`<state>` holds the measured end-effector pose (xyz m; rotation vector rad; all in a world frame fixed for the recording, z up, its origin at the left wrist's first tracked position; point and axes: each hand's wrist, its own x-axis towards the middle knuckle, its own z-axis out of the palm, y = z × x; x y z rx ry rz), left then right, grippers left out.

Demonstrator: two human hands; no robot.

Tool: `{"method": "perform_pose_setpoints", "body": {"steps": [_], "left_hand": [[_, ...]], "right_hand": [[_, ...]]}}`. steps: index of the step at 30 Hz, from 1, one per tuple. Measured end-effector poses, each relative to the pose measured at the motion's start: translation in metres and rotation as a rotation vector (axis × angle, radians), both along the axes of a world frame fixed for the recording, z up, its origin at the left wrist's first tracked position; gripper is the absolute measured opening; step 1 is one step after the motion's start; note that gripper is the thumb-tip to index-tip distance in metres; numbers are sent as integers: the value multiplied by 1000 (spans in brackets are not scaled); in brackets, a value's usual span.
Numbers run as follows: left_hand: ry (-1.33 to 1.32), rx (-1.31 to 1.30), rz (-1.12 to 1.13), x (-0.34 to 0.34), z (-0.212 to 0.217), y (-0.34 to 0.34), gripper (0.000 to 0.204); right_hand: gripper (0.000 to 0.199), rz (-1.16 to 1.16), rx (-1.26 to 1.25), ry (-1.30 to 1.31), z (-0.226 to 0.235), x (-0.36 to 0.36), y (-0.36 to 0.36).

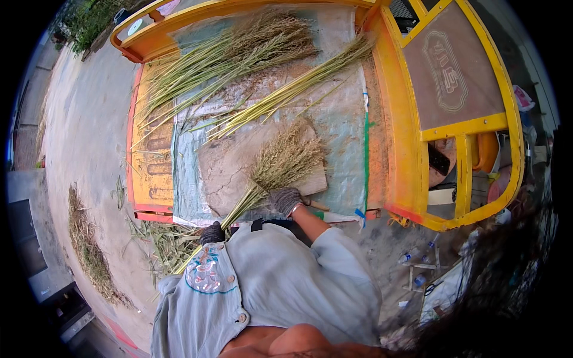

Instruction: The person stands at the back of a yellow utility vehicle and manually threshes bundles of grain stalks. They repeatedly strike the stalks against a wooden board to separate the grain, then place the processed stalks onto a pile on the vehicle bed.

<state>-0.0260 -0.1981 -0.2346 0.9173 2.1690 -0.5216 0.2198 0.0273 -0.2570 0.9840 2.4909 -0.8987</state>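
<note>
A bundle of grain stalks (pixel 240 207) with bushy, seeded heads (pixel 289 156) slants across a worn, cracked board (pixel 224 164). My left hand (pixel 212 233), in a dark glove, is closed round the lower stalks near my waist. Beside the base of the seed heads is my right hand (pixel 285 201), in a grey knitted glove, its fingers curled. What it grips is hidden. A short wooden handle (pixel 319 206) shows just past the right wrist; whether the hand holds it I cannot tell.
More cut stalks (pixel 197 74) lie at the far side, with a thinner bunch (pixel 280 89) nearer. A blue-green sheet (pixel 346 146) covers the orange cart bed. A yellow metal frame (pixel 439 128) stands at the right. Leaves (pixel 170 238) and dried stalks (pixel 89 253) litter the ground at left.
</note>
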Motion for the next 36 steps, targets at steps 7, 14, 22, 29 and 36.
{"method": "perform_pose_setpoints", "body": {"steps": [7,14,22,29,36], "left_hand": [[62,48,-27,-13,-8,13,46],[102,86,6,-12,-13,7,46],[-98,11,-20,11,-7,7,42],[-210,11,-6,19,-10,5,40],[-633,86,270,-1,-31,2,37]], "right_hand": [[34,-667,242,-285,3,127,128],[29,-204,308,88,47,48,21],[52,-210,-151,14,-10,40,-19],[63,-377,-167,102,-94,50,-35],[38,-69,-9,7,-84,47,-27]]}}
